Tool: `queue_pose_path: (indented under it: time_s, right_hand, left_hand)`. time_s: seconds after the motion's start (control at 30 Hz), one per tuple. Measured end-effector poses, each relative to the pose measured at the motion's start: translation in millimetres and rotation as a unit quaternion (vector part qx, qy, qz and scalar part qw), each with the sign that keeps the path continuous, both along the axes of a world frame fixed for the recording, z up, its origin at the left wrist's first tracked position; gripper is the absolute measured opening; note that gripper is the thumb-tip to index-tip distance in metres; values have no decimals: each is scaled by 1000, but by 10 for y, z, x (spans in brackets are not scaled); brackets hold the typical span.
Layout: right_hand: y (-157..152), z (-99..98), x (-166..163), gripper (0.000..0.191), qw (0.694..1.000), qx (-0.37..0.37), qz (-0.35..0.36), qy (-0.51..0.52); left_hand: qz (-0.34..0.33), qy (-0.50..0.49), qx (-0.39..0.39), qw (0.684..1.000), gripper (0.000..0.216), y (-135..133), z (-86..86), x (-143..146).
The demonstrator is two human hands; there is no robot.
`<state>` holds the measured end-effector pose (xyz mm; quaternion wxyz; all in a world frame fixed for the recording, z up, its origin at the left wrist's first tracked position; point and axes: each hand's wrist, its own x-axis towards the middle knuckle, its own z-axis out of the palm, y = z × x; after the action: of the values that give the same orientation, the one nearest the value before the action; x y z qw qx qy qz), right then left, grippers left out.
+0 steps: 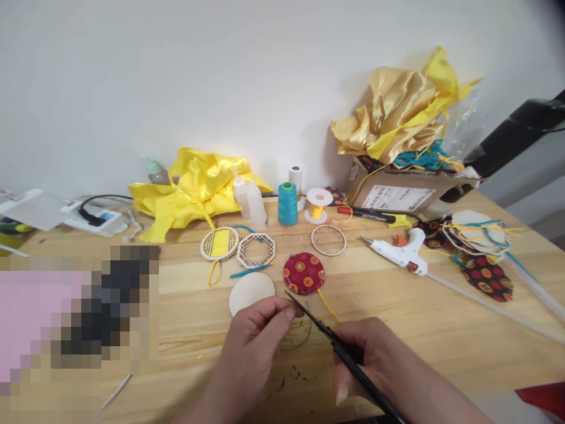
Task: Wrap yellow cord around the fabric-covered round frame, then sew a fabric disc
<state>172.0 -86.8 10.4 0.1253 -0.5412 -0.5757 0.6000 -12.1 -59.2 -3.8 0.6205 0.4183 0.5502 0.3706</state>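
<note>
My right hand grips a pair of black scissors, their blades pointing up and left. The scissor tips reach the fingertips of my left hand, which are pinched together; whatever is between them is too small to make out. A thin teal cord curves over the table just right of that hand. Beyond the fingers lies a round, dark-red patterned fabric disc with a yellow cord trailing from it. A plain cream disc is partly covered by my left hand.
Behind stand a teal thread cone, a yellow cord spool and white bottles. A wooden ring and lattice frames lie mid-table. At right are a glue gun and a cardboard box of fabric. Yellow satin lies back left.
</note>
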Motion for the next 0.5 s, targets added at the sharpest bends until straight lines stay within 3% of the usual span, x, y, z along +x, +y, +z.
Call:
queue_pose_path:
  time_s: [0.17,0.3,0.4,0.5]
  right_hand:
    - [-36,95,233,17,978,80,42,-187]
    - [16,13,595,25,877,163,-14,-452]
    - [38,-109,880,24,835,161,-33,-525]
    - [17,-154,1083,24,832,165,-23,-529]
  left_hand:
    - [70,-66,-34,995,17,36,-49,-26]
    - [93,-122,-47,987,14,59,-64,-44]
    - [96,-146,-63,983,16,67,-62,-34]
    - [99,-176,-77,976,22,74,-54,-22]
